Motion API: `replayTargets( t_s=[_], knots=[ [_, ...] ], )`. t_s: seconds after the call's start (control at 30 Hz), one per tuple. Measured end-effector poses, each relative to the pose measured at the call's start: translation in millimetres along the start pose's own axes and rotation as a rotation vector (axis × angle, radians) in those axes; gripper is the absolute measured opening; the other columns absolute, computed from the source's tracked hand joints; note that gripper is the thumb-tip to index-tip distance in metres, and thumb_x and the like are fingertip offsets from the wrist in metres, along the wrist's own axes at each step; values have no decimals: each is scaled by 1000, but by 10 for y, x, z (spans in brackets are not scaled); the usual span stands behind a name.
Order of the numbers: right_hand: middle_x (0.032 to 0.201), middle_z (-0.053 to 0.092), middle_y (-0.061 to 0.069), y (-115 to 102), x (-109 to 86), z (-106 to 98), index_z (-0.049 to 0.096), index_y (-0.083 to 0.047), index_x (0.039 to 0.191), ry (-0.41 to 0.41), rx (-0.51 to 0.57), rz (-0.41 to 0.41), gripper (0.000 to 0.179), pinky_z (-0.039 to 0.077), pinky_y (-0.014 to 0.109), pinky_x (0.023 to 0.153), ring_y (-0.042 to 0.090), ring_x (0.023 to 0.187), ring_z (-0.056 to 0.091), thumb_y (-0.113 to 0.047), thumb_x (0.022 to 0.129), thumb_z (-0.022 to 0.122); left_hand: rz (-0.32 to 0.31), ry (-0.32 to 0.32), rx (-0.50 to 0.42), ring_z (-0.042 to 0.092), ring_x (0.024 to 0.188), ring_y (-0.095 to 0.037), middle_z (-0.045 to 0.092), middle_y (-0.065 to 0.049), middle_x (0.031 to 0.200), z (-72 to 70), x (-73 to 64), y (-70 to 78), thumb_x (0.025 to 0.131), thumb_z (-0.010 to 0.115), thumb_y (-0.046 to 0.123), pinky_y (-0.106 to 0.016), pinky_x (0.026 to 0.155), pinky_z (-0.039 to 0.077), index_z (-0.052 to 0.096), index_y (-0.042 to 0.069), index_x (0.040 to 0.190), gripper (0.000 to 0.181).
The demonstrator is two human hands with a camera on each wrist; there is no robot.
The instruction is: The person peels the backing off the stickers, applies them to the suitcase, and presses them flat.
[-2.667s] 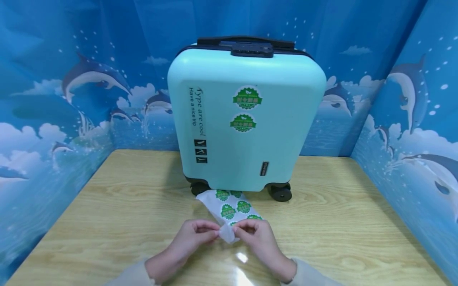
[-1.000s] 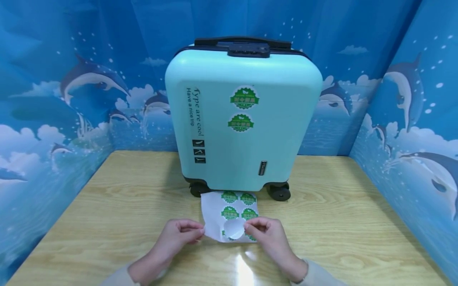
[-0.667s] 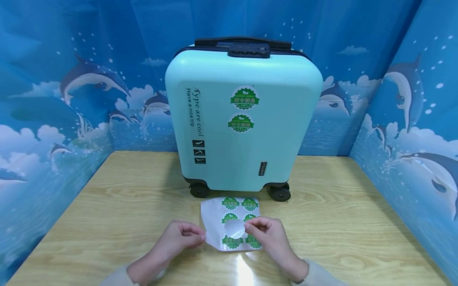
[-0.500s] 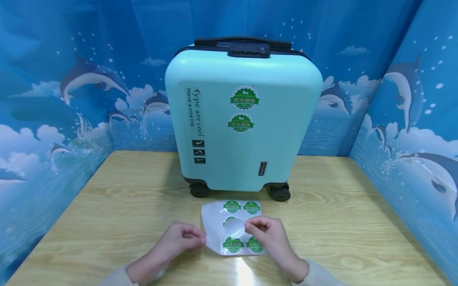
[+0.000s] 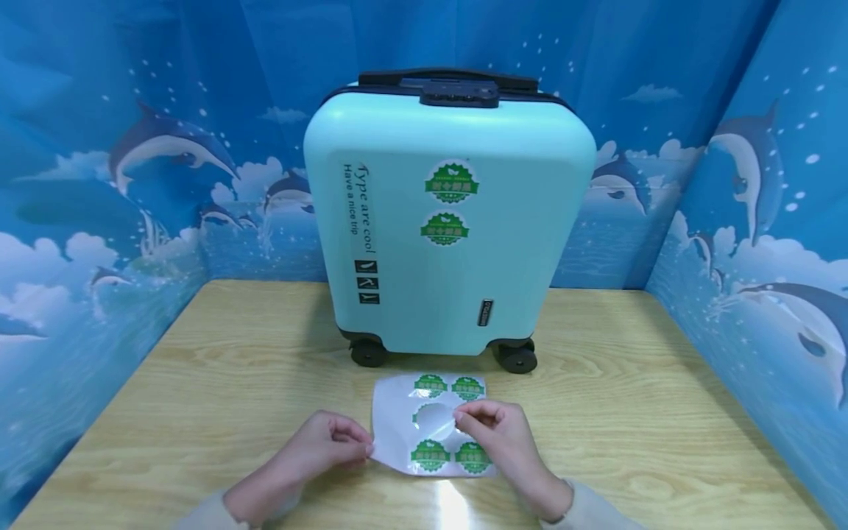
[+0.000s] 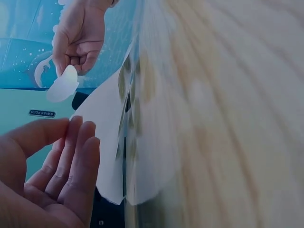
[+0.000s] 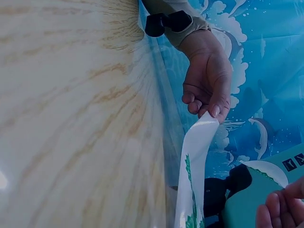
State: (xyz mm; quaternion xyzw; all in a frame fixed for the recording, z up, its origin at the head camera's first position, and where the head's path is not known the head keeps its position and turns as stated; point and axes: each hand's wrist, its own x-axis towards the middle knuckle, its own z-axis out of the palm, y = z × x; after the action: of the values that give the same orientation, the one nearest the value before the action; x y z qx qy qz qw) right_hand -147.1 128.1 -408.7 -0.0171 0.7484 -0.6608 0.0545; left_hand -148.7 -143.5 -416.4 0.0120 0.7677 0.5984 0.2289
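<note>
My left hand [image 5: 324, 440] pinches the near left corner of a white sticker sheet [image 5: 391, 412], lifting that corner a little. The sheet has several green round stickers on it. Between the thumb and finger of my right hand [image 5: 500, 442] is a round sticker [image 5: 434, 422], its white back towards the head camera, above the sheet and apart from it. The right wrist view shows this sticker's [image 7: 266, 172] green edge. Behind the sheet stands a mint suitcase [image 5: 417, 294], upright, bearing two green stickers [image 5: 452, 182] one above the other.
The suitcase stands on black wheels [image 5: 517, 358] on a wooden table [image 5: 629, 412]. A blue curtain [image 5: 265, 44] with dolphins surrounds the table at the back and sides. Printed lettering [image 5: 358, 210] runs down the suitcase's left side.
The round sticker has come off the sheet into my right hand. The sheet has flattened and slid towards me from the suitcase's base. My left hand has shifted left to its corner.
</note>
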Motion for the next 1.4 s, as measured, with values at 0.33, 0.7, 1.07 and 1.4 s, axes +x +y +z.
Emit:
replayTargets(
  t_s=[0.33,0.7,1.07,1.4],
  knots=[
    [86,68,17,-15,13,-23,67,5,94,19,-5,4,19,56,26,68,21,76,65,-9,82,71,135,17,196,59,70,-15,67,-1,76,-107,-4,27,77,73,13,-25,61,52,70,2,86,15],
    [84,69,14,-85,53,3,68,6,93,44,6,-30,17,57,28,69,23,77,66,-7,81,71,184,36,197,63,77,-16,69,-2,83,-105,49,234,79,74,21,-26,69,55,70,5,93,21],
    [84,70,13,-160,138,37,69,2,89,88,-6,-83,11,58,32,70,24,77,66,-5,81,71,323,46,188,65,78,-15,70,-4,87,86,101,509,81,73,17,-24,70,55,70,2,95,21],
    [86,70,11,-212,183,43,69,1,91,101,17,-115,12,57,32,72,17,76,65,-7,82,71,370,53,148,67,80,-17,71,-6,91,177,149,676,81,73,18,-25,71,56,71,7,97,19]
  ],
)
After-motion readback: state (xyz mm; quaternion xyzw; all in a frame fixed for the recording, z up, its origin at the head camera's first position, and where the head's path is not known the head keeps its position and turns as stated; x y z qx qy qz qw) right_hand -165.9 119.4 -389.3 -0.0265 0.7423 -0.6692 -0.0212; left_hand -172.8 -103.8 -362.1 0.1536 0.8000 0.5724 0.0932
